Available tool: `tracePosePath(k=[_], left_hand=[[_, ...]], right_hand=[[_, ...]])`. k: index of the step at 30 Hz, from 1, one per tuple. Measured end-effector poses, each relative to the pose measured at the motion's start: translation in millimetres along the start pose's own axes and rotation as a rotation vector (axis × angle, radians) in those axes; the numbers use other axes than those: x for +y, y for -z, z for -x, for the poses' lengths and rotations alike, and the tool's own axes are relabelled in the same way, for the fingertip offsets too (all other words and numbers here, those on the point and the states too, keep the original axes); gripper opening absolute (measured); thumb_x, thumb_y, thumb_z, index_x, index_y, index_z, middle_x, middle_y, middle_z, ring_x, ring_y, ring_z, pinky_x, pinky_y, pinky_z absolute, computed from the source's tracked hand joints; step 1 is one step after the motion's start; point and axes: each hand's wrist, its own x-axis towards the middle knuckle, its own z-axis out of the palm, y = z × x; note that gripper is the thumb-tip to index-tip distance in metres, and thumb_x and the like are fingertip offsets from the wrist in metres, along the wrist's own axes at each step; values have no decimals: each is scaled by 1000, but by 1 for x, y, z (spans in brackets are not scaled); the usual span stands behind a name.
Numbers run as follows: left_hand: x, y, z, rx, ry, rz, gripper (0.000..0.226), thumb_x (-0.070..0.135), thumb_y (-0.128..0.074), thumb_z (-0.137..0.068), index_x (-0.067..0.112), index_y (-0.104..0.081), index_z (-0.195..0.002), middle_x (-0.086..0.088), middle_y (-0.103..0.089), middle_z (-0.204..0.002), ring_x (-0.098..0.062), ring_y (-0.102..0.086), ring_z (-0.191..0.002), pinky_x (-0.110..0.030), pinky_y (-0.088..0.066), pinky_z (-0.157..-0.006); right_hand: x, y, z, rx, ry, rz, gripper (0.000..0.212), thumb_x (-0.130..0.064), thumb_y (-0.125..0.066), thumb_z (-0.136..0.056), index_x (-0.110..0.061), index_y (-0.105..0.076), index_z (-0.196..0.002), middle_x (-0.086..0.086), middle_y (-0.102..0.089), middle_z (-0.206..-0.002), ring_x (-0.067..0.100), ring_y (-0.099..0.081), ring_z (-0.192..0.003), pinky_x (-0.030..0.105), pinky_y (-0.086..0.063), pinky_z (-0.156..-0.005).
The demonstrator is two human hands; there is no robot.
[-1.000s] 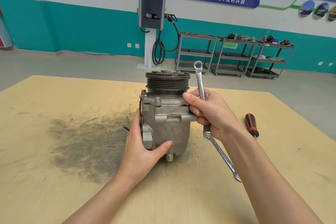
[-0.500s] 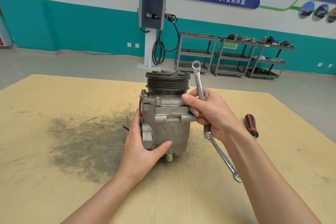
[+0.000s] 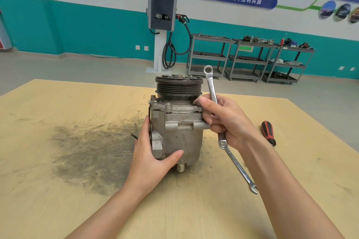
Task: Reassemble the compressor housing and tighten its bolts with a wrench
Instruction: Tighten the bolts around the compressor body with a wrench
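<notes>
A grey metal compressor (image 3: 180, 134) stands upright on the wooden table (image 3: 58, 190), its black ribbed pulley (image 3: 179, 89) on top. Bolt heads (image 3: 167, 107) show along the housing's upper flange. My left hand (image 3: 153, 157) grips the lower left of the housing, thumb across its front. My right hand (image 3: 227, 122) holds a silver wrench (image 3: 210, 83) upright, ring end pointing up, while its fingertips touch the flange's right corner. The wrench's lower part is hidden in my palm.
A second silver wrench (image 3: 239, 165) lies on the table right of the compressor. A red-and-black screwdriver (image 3: 269, 132) lies further right. A dark grease stain (image 3: 93, 153) covers the table to the left. Metal shelf carts (image 3: 250, 58) stand by the far wall.
The held wrench has tilted a little leftward, toward the pulley. My right fingertips have crept up onto the flange corner. The left hand has stayed put.
</notes>
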Motion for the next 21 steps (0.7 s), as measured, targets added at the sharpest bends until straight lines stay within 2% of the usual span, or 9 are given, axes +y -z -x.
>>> tracePosePath(k=[4, 7, 9, 12, 14, 16, 18, 21], left_hand=[[0, 0, 0, 0, 2, -5, 116, 45, -85, -67, 40, -9, -155, 24, -29, -154, -3, -26, -144, -41, -27, -119], [0, 0, -1, 1, 2, -14, 117, 43, -86, -67, 37, -10, -155, 22, -30, -155, -5, -27, -144, -43, -28, -119], [0, 0, -1, 3, 3, -14, 116, 41, -86, -68, 35, -10, -156, 21, -30, -155, -6, -26, -144, -45, -28, -119], [0, 0, -1, 3, 4, -12, 116, 40, -87, -68, 35, -11, -156, 21, -30, -155, -5, -26, -145, -45, -27, -119], [0, 0, 0, 4, 5, -10, 116, 41, -86, -68, 35, -11, -156, 21, -30, -155, -5, -26, -144, -44, -27, -119], [0, 0, 0, 4, 3, -8, 116, 40, -86, -68, 34, -11, -156, 20, -31, -155, -6, -27, -144, -45, -28, -119], [0, 0, -1, 0, 1, -10, 116, 39, -87, -68, 33, -11, -156, 20, -32, -154, -7, -28, -144, -45, -29, -118], [0, 0, 0, -1, 0, -12, 116, 41, -86, -68, 35, -10, -156, 21, -32, -154, -8, -28, -143, -45, -29, -118]], right_hand=[[0, 3, 0, -24, -10, -54, 12, -19, -59, -91, -8, -65, -92, 2, -46, -50, 2, -25, -36, 14, -19, -32], [1, -1, -1, 21, -9, -14, 19, -26, -69, -77, -12, -57, -81, -2, -43, -47, 3, -27, -37, 13, -20, -31], [2, -4, -1, 71, 1, 36, 22, -27, -73, -74, -14, -56, -76, -3, -43, -45, 4, -28, -37, 14, -20, -31], [1, -3, 0, 52, 13, 50, 13, -24, -69, -85, -13, -62, -83, -1, -44, -47, 4, -27, -37, 14, -20, -32], [-1, -1, 0, 21, 2, 0, 13, -21, -59, -93, -9, -65, -92, 1, -46, -49, 3, -24, -37, 14, -19, -32], [-2, 0, 0, 10, -9, -26, 15, -17, -55, -95, -7, -66, -93, 2, -45, -49, 3, -23, -36, 14, -18, -32], [-2, -2, 1, 23, -14, -19, 11, -19, -60, -92, -9, -62, -86, -1, -44, -48, 3, -25, -37, 14, -18, -32], [0, -5, 1, 92, -4, 39, 19, -20, -68, -86, -13, -53, -77, -3, -42, -46, 4, -27, -37, 15, -19, -31]])
